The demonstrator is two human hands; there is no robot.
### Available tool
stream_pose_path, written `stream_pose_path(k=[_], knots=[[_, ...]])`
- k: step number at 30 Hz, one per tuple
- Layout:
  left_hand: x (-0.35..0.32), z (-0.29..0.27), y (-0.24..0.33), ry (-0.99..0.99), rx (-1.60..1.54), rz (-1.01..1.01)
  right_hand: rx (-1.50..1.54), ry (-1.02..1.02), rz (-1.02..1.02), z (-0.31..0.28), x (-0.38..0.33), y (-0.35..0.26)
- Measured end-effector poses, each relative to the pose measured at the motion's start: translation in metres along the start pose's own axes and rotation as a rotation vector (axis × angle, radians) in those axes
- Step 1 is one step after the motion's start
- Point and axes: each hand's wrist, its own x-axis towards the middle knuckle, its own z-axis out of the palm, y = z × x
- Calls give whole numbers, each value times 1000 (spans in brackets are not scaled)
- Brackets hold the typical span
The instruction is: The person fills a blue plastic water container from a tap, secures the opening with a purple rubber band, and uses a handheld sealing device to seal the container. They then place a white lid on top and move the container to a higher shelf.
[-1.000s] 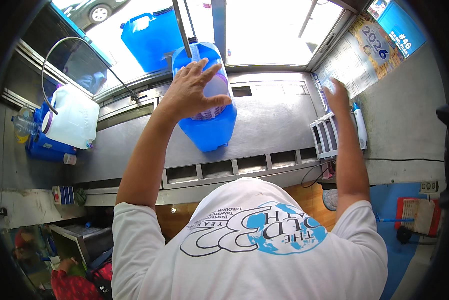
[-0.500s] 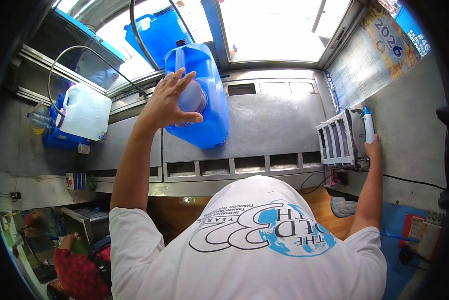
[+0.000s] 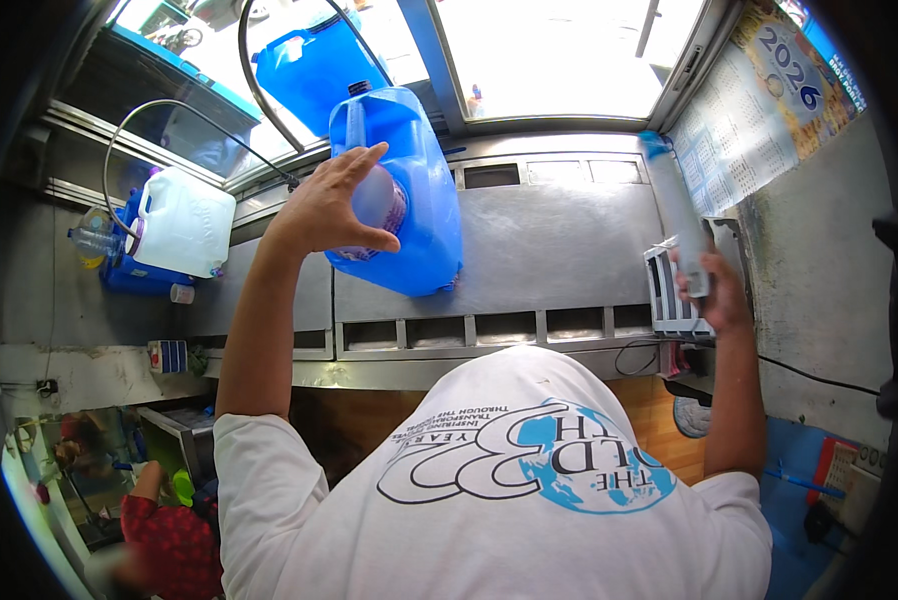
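A blue, see-through water jug (image 3: 434,225) lies on the metal counter with its wide round cap (image 3: 376,196) facing up; a purple printed band runs round the cap. My left hand (image 3: 329,208) is over the cap's left side, thumb and fingers stretched apart, and part of the cap is hidden beneath it. On the right, my right hand (image 3: 721,292) is closed round a long white wand with a blue tip (image 3: 681,205). Motion blurs the wand, so its exact kind is unclear. It points away from me, above a white slatted rack (image 3: 669,290).
At the left stands a white water jug (image 3: 184,222) beside a blue one and a small plastic bottle (image 3: 94,242). Another blue jug (image 3: 314,75) is by the window. A black cable (image 3: 819,374) runs along the right. A person in red (image 3: 174,540) is at lower left.
My right hand has lifted the white wand from beside the rack and swung it left, with its tip farther from me. My left hand stays over the cap, fingers slightly closer together.
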Motion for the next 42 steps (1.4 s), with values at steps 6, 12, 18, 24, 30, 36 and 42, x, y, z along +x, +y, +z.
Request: stream_pose_path(k=[6,12,18,24,30,36,42], knots=[[-2,-2,-2,-22,-9,24,-141,-424,188,103,27,2],[-2,-1,-4,-27,-25,25,-119,-648,190,143,54,12],[-3,-1,-1,-34,-33,-3,-169,-618,187,154,69,9],[-2,-1,0,-28,-7,0,-154,-610,151,154,79,2],[-3,0,2,-31,-9,-35,-188,-634,128,163,89,-11],[-3,-1,5,-37,-12,-53,-195,-649,115,165,92,-17],[-1,1,2,-16,-5,-30,-172,-667,137,162,88,-16]])
